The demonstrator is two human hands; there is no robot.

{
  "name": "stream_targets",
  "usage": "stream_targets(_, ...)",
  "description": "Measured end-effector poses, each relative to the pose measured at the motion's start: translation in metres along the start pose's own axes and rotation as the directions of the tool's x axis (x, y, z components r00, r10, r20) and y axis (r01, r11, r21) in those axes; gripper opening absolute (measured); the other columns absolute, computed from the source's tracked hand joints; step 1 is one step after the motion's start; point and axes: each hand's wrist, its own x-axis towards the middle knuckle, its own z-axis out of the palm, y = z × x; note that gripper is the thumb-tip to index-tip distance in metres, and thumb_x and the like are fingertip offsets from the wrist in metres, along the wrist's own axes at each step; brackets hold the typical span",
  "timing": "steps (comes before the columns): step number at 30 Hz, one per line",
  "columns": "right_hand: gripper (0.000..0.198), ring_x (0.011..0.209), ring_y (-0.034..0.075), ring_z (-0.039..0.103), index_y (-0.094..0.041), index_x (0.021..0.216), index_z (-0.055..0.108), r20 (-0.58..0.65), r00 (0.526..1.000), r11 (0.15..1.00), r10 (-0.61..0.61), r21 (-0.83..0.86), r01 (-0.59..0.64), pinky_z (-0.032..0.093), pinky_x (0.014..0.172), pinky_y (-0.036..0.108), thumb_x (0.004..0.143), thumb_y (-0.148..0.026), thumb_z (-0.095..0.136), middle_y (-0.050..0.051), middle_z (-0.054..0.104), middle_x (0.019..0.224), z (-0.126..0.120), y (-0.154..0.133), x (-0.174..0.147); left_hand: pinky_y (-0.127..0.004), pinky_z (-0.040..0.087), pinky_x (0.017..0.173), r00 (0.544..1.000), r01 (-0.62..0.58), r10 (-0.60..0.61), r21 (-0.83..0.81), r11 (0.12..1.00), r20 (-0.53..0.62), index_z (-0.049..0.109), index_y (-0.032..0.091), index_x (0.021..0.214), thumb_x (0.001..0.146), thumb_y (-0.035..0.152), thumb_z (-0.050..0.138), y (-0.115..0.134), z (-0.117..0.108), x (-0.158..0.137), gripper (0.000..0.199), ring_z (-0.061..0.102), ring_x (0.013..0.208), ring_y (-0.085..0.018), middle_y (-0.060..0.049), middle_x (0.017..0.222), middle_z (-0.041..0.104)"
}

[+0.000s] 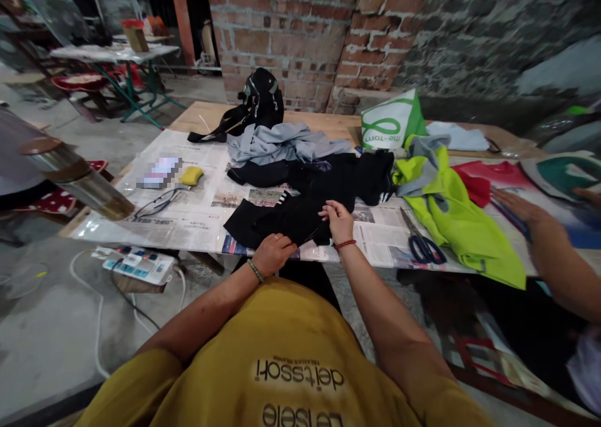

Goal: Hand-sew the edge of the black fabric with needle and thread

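A black garment (323, 189) with white stripes on its cuffs lies spread on the newspaper in front of me. My left hand (273, 253) is closed on its near edge, fingers bent over the cloth. Just above the cloth, my right hand (339, 221) holds its thumb and fingertips together in a pinch. Whatever is between those fingertips is too small to make out. Behind the black garment rests a crumpled grey garment (286, 142). To the right of my right hand lie dark-handled scissors (422, 245).
Left of the cloth are glasses (157, 203), a phone (161, 171), a yellow pad (191, 176) and a tall flask (77, 176). A power strip (141, 264) hangs below the edge. A lime-yellow garment (451, 208) and a co-worker's arm (554, 252) are to the right.
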Motion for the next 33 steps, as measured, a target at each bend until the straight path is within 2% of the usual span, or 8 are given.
stream_targets(2, 0.026, 0.068, 0.013, 0.064, -0.018, 0.094, 0.062, 0.033, 0.996, 0.995, -0.079, -0.064, 0.081, 0.048, 0.056, 0.024, 0.08, -0.037, 0.05, 0.004, 0.064, 0.083, 0.0, -0.011, -0.007, -0.03, 0.037, 0.067, 1.0, -0.016, 0.016, 0.012, 1.0, -0.025, 0.064, 0.018, 0.093, 0.089, 0.019, 0.044, -0.002, 0.002, -0.002, 0.02, 0.049, 0.074, -0.016, -0.005, 0.08, 0.059)
stream_targets(4, 0.025, 0.072, 0.013, 0.063, -0.021, 0.096, 0.063, 0.129, 0.965, 0.954, -0.229, -0.166, 0.249, 0.048, 0.061, 0.026, 0.085, -0.035, 0.046, 0.005, 0.063, 0.091, -0.002, -0.026, -0.018, -0.03, 0.037, 0.066, 0.999, -0.028, 0.029, 0.023, 0.999, -0.032, 0.064, 0.018, 0.093, 0.088, 0.019, 0.044, -0.003, 0.002, -0.003, 0.02, 0.049, 0.074, -0.016, -0.005, 0.08, 0.058)
stream_targets(6, 0.024, 0.078, 0.013, 0.06, -0.024, 0.098, 0.065, 0.298, 0.87, 0.836, -0.393, -0.279, 0.473, 0.046, 0.07, 0.029, 0.088, -0.03, 0.044, 0.005, 0.062, 0.097, -0.005, -0.039, -0.029, -0.03, 0.038, 0.066, 0.999, -0.033, 0.034, 0.026, 0.999, -0.036, 0.063, 0.019, 0.094, 0.088, 0.019, 0.044, -0.003, 0.002, -0.004, 0.02, 0.049, 0.074, -0.016, -0.005, 0.08, 0.058)
stream_targets(8, 0.024, 0.084, 0.014, 0.057, -0.026, 0.099, 0.066, 0.471, 0.742, 0.655, -0.478, -0.371, 0.658, 0.042, 0.075, 0.03, 0.089, -0.024, 0.044, 0.005, 0.061, 0.095, -0.008, -0.047, -0.04, -0.03, 0.038, 0.065, 0.999, -0.029, 0.03, 0.022, 0.999, -0.044, 0.063, 0.019, 0.095, 0.088, 0.019, 0.044, -0.002, 0.002, -0.004, 0.02, 0.049, 0.074, -0.016, -0.005, 0.08, 0.057)
stream_targets(10, 0.025, 0.082, 0.015, 0.053, -0.027, 0.099, 0.067, 0.592, 0.647, 0.488, -0.48, -0.432, 0.758, 0.037, 0.075, 0.03, 0.088, -0.02, 0.045, 0.005, 0.059, 0.086, -0.012, -0.048, -0.049, -0.03, 0.037, 0.065, 0.998, -0.021, 0.022, 0.017, 1.0, -0.052, 0.063, 0.019, 0.094, 0.088, 0.019, 0.044, -0.002, 0.001, -0.004, 0.02, 0.049, 0.074, -0.017, -0.005, 0.078, 0.057)
stream_targets(12, 0.025, 0.078, 0.015, 0.049, -0.028, 0.1, 0.067, 0.661, 0.603, 0.38, -0.447, -0.469, 0.797, 0.033, 0.072, 0.03, 0.087, -0.019, 0.047, 0.004, 0.056, 0.081, -0.016, -0.044, -0.056, -0.03, 0.037, 0.065, 0.998, -0.022, 0.023, 0.012, 1.0, -0.065, 0.063, 0.019, 0.093, 0.088, 0.019, 0.044, -0.002, 0.001, -0.004, 0.02, 0.049, 0.073, -0.017, -0.005, 0.077, 0.057)
stream_targets(16, 0.026, 0.081, 0.016, 0.045, -0.029, 0.099, 0.067, 0.716, 0.582, 0.302, -0.385, -0.498, 0.813, 0.028, 0.073, 0.03, 0.086, -0.017, 0.048, 0.004, 0.054, 0.084, -0.022, -0.035, -0.064, -0.031, 0.037, 0.065, 0.996, -0.026, 0.026, 0.003, 1.0, -0.084, 0.063, 0.02, 0.092, 0.087, 0.021, 0.045, -0.001, 0.001, -0.004, 0.018, 0.049, 0.074, -0.017, -0.005, 0.077, 0.058)
stream_targets(33, 0.026, 0.084, 0.017, 0.043, -0.028, 0.101, 0.066, 0.754, 0.604, 0.258, -0.259, -0.549, 0.795, 0.025, 0.074, 0.03, 0.084, -0.015, 0.05, 0.005, 0.054, 0.089, -0.019, -0.034, -0.071, -0.03, 0.036, 0.064, 0.994, -0.011, 0.01, -0.011, 1.0, -0.107, 0.063, 0.02, 0.089, 0.088, 0.021, 0.044, 0.0, 0.003, -0.005, 0.019, 0.049, 0.072, -0.016, -0.004, 0.077, 0.058)
